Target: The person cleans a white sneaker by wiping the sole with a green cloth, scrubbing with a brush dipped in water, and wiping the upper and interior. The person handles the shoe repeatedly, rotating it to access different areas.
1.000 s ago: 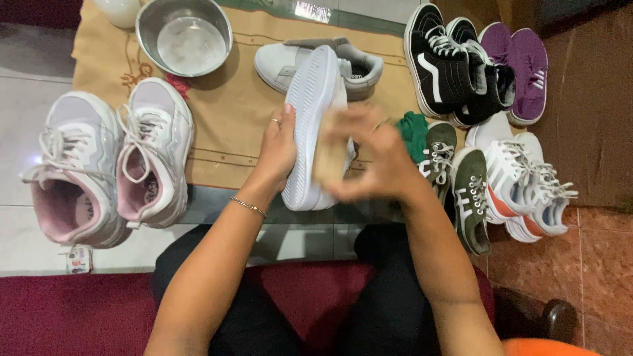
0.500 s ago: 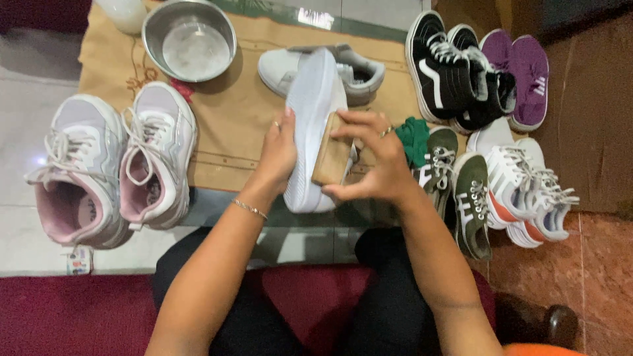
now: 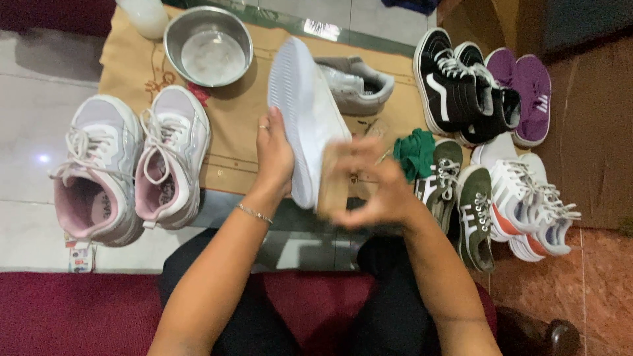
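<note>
We note a pale tiled floor carrying a tan cloth. On the cloth: 1 steel bowl, 1 grey sneaker. On the floor: 2 pink-lined sneakers, 2 black high-tops.

Indoor light, moderate, warm cast, even overall. Source seems overhead: small bright glint on floor tile at left, glare strip on glossy edge at far side, soft sheen inside steel bowl. Shadows soft, short, under shoes and bowl. Right hand and brush motion-blurred, fingers smeared; left hand sharper. White shoe sole bright, ribs readable. Far-right corner dim. Slight wide-angle stretch at edges.
</note>
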